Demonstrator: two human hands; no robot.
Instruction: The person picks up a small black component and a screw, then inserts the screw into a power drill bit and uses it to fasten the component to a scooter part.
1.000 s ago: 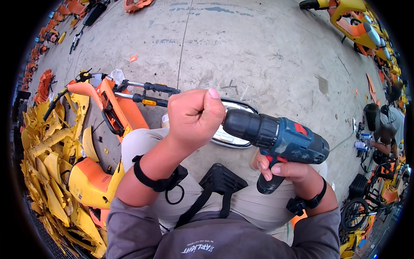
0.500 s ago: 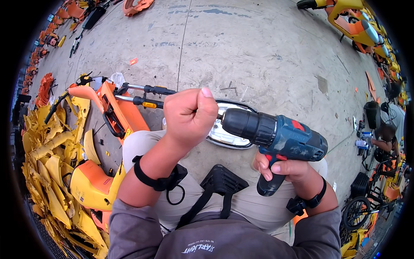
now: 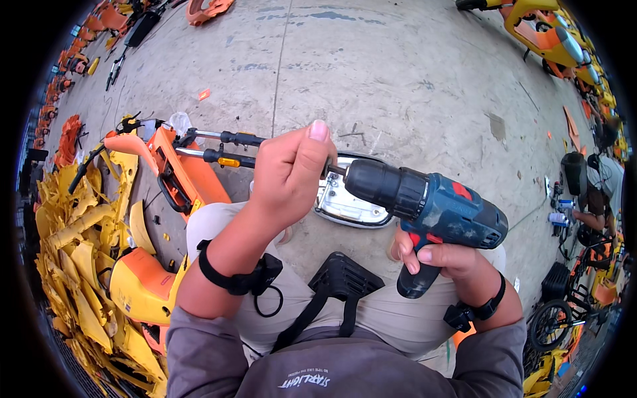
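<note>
In my right hand [image 3: 451, 257] is a blue and black cordless drill [image 3: 458, 212], gripped by its handle with the chuck pointing left. My left hand [image 3: 288, 172] is closed in a fist, thumb up, just left of the chuck. A short metal bit [image 3: 337, 170] spans the space between chuck and fist. Whatever the fist holds is mostly hidden; only a dark edge shows beside the bit. Beneath the drill lies a white oval shell [image 3: 352, 211] with a dark rim, partly covered. Two black and silver fork tubes [image 3: 232, 160] run behind my left hand.
An orange scooter body [image 3: 192, 176] lies to the left, joined to the fork tubes. Yellow broken panels [image 3: 79, 265] are heaped at far left, beside a yellow and orange part [image 3: 142, 282]. Scooters [image 3: 544, 40] stand at far right. A person [image 3: 600, 179] crouches at the right edge.
My left fist has tilted and shifted slightly left, baring more of the bit. The drill has moved slightly right, and more of the white shell shows.
</note>
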